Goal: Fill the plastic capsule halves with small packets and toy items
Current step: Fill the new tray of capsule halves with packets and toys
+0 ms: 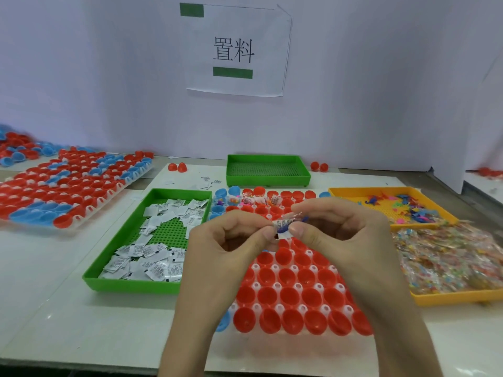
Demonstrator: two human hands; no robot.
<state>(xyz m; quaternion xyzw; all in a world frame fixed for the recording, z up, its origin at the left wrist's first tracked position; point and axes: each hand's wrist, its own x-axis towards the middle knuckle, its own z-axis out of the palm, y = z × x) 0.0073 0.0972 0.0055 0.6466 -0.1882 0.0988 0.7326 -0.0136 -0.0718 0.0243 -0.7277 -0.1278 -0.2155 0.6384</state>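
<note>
Capsule halves (pixel 287 296), glossy red, mouths up, in rows on white rack (pixel 277 286).

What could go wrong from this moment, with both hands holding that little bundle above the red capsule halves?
The left hand and right hand only pinch the white packet and blue toy at their fingertips, so a piece might drop into the wrong one of the red capsule halves. The forearms cross low over the near rows and could knock halves loose.

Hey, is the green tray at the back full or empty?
Empty, as far as shows: the far green tray shows a bare perforated floor, no packets on it; its near wall hides a strip.
</note>
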